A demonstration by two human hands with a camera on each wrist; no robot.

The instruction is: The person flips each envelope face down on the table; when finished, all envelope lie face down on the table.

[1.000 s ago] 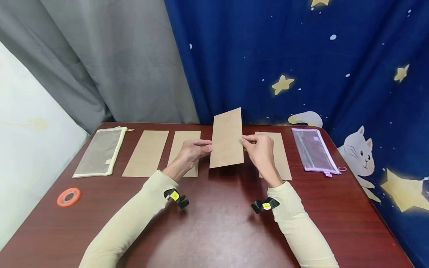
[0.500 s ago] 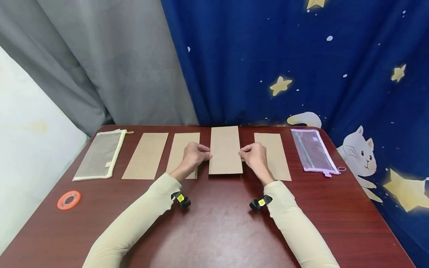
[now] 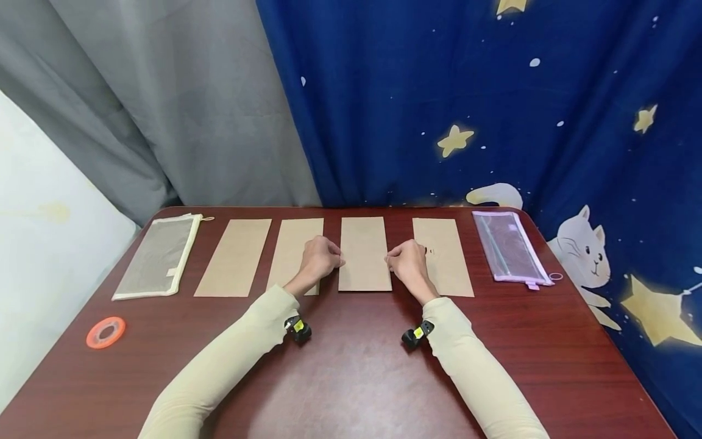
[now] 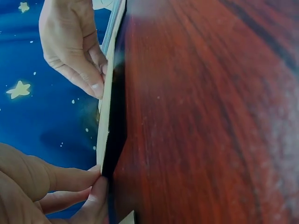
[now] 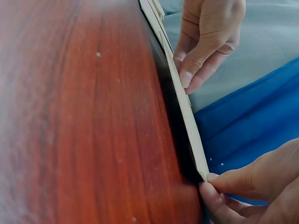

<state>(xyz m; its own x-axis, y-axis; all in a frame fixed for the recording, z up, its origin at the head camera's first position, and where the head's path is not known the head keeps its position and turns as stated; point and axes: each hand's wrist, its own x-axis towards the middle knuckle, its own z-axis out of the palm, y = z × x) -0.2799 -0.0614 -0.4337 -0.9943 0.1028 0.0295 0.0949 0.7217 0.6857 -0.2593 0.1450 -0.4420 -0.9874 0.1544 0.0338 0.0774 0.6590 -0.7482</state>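
Held between both hands, a brown kraft paper rectangle (image 3: 364, 255) lies low over the table in the middle of a row. Its left edge is pinched between thumb and fingers of my left hand (image 3: 319, 256). Opposite, my right hand (image 3: 408, 260) pinches the right edge the same way. In the left wrist view the paper (image 4: 105, 121) shows nearly edge-on, with a dark shadow beneath. Similar brown rectangles lie flat on either side: two to the left (image 3: 234, 258), the nearer one (image 3: 289, 244) partly covered by my left hand, and one to the right (image 3: 451, 262).
A cream-edged mesh zip pouch (image 3: 153, 256) lies at the far left, with an orange tape roll (image 3: 106, 333) in front of it. At the far right is a purple mesh zip pouch (image 3: 507, 247) holding something thin. Curtains (image 3: 351, 122) hang behind the table's back edge.
Both hands have lowered the kraft paper rectangle from a raised, tilted position to near the tabletop, lining it up with the row. Both hands keep their pinch on its edges.
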